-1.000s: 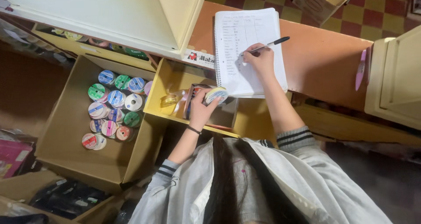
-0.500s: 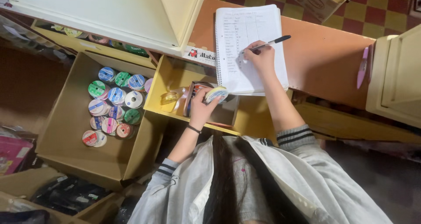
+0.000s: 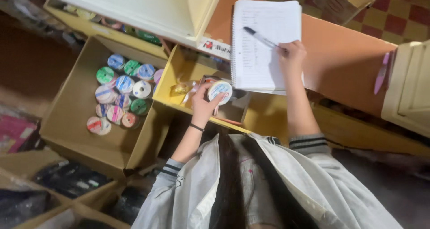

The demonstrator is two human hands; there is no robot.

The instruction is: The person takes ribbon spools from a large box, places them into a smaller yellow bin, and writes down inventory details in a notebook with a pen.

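Holding a small ribbon roll (image 3: 219, 91) by its round edge over the yellow box (image 3: 179, 72), the left hand (image 3: 204, 105) grips it. It looks light and stiff. The right hand (image 3: 292, 54) pinches a pen (image 3: 260, 37) on the notebook (image 3: 264, 45).

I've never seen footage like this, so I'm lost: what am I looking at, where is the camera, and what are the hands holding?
There is no machine here, only a person with two bare hands. The single picture comes from a camera worn on the head, looking down, so you see hair and grey sleeves at the bottom. The left hand holds a ribbon spool over a yellow tray. The right hand holds a pen and rests on an open spiral notebook, which lies on an orange-brown counter. To the left, a cardboard box holds many more spools in several colours, standing close together.
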